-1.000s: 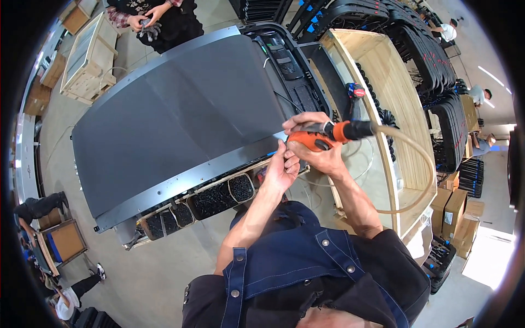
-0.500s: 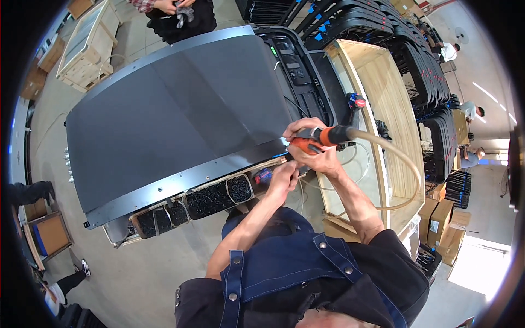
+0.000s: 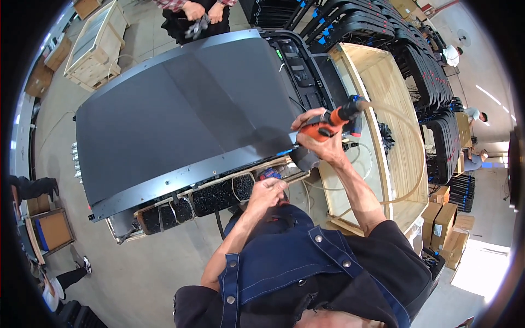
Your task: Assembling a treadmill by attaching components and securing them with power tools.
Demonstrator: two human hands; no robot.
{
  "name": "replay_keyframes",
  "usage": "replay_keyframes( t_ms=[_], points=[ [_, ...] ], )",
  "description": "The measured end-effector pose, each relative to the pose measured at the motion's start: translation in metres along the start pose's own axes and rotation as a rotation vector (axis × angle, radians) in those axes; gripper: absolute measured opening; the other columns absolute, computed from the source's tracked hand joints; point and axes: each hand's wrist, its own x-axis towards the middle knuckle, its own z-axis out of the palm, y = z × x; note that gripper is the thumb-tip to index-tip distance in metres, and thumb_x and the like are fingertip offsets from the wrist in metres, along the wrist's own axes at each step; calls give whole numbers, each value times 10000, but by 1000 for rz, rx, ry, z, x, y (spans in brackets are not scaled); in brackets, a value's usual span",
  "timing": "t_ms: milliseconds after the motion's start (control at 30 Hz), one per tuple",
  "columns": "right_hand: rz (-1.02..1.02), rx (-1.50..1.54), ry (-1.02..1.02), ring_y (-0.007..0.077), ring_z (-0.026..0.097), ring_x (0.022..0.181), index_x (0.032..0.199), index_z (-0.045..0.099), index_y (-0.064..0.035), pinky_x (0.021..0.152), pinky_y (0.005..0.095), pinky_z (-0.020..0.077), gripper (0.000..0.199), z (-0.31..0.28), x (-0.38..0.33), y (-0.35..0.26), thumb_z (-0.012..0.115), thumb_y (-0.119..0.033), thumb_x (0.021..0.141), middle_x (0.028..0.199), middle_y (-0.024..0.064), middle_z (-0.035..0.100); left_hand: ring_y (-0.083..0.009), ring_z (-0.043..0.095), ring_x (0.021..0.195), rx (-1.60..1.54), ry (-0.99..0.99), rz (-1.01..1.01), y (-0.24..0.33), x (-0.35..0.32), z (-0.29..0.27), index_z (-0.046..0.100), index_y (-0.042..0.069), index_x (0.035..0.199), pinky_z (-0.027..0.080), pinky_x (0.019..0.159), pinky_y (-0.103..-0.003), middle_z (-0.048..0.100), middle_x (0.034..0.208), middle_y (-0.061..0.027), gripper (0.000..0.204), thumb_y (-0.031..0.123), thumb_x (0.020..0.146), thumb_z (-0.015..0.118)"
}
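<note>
My right hand (image 3: 324,141) is wrapped around an orange and black air-powered screwdriver (image 3: 322,130), its hose (image 3: 407,117) looping off to the right. The tool is tilted over the near right corner of a treadmill deck (image 3: 180,117) with a dark belt and silver side rails. My left hand (image 3: 267,194) is closed in a pinch, away from the deck's near edge; whatever its fingers hold is too small to make out. Just beyond that hand, a blue and red power tool (image 3: 269,174) lies by the bins. The near rail (image 3: 167,183) has several bolts or holes along it.
Bins of small black screws (image 3: 213,198) run beneath the near rail. An open wooden crate (image 3: 388,82) stands to the right, with black frames (image 3: 421,71) stacked behind it. Across the deck a person (image 3: 197,16) holds grey gloves. Cardboard boxes (image 3: 443,227) sit at the lower right.
My left hand has drawn back toward me from the screwdriver's tip. My right hand has lifted the screwdriver slightly and tilted it. The person across the deck has moved nearer and rightward.
</note>
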Motion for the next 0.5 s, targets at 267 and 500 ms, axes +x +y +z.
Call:
replay_keyframes(
  t_ms=[267,500],
  points=[
    [-144,-129,-176,191,705,966,1118,637,-14,879,345,576,376,2,-5,0,772,31,770,1085,111,719,-37,451,609,-194,-36,27,3,-1,-1,667,-20,1147,368,526,-192,707,953,-79,301,230,983,704],
    [-41,-155,-196,230,684,957,1096,577,-32,899,388,556,381,-4,-9,7,745,74,771,1014,136,687,-36,460,607,-355,-30,6,-13,4,5,641,-13,1177,387,529,-196,710,974,-97,291,195,983,702]
  ],
)
